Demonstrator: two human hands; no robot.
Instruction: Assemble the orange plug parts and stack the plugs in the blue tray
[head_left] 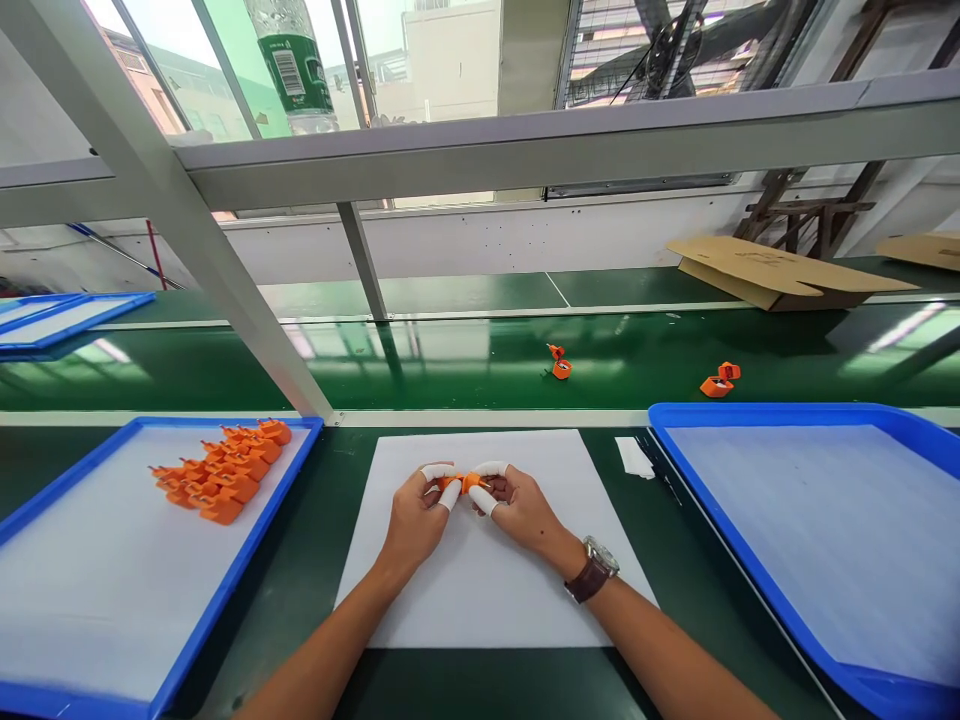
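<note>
A small orange plastic part (466, 483) is held between both hands over a white sheet (480, 590). My left hand (418, 515) pinches its left end with thumb and forefinger. On the right end, the thumb and forefinger of my right hand (521, 508) are closed the same way. White covers wrap those fingertips, and a watch is on the right wrist. The fingers hide much of the part, so its exact kind is unclear. Several similar orange parts (225, 475) stand in rows in the blue-rimmed tray (67, 500) at left.
A second blue-rimmed tray (750, 550) lies at right, beside a torn white paper scrap (634, 457). Two orange pieces with raised lids (561, 369) (718, 386) rest on the green belt (465, 365). Behind are a cardboard box (780, 270), a metal frame (525, 150) and a bottle (294, 75).
</note>
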